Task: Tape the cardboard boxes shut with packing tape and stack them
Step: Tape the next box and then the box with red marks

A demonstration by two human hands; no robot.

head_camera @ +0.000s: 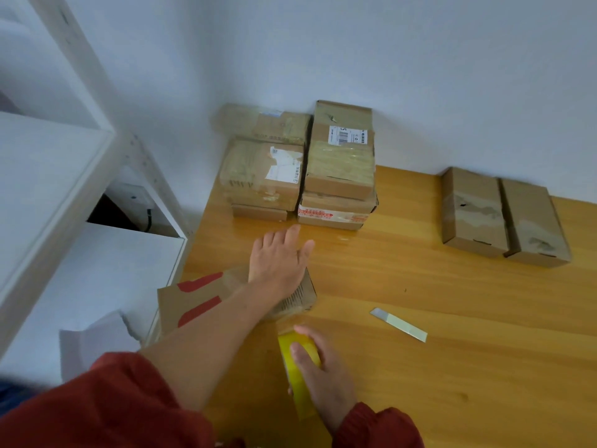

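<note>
Lying just ahead of both hands, the red-striped cardboard box runs lengthwise left to right along the wooden desk. The nearer left hand stretches flat-fingered over its far end; the right hand grips the glossy yellow tape roll just behind.

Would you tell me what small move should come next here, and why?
Probably pull the tape roll in the right hand a little toward the body to tighten the strip: the left hand reaches flat across the box, and clear tape seems to run from box to roll.
</note>
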